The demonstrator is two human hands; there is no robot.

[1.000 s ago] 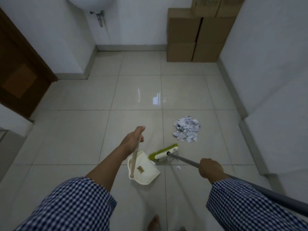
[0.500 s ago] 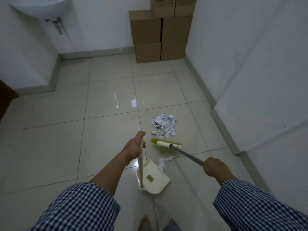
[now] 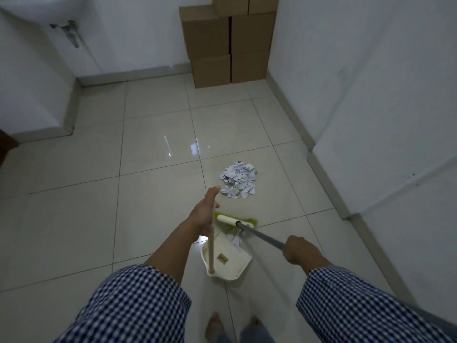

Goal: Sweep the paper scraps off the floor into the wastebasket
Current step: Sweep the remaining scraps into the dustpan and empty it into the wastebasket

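A pile of torn white paper scraps lies on the tiled floor ahead of me. My left hand grips the long cream handle of a cream dustpan standing on the floor. My right hand is closed on the grey pole of a broom. Its green-bristled head rests at the dustpan's mouth, short of the pile. A few scraps lie in the pan by the broom head. No wastebasket is in view.
Stacked cardboard boxes stand in the far corner. A white wall runs along the right. A wall-hung sink is at the upper left. My bare feet show at the bottom edge.
The broom head has pulled back from the pile toward me and pushed a few scraps into the dustpan's mouth. My view has shifted to the left.
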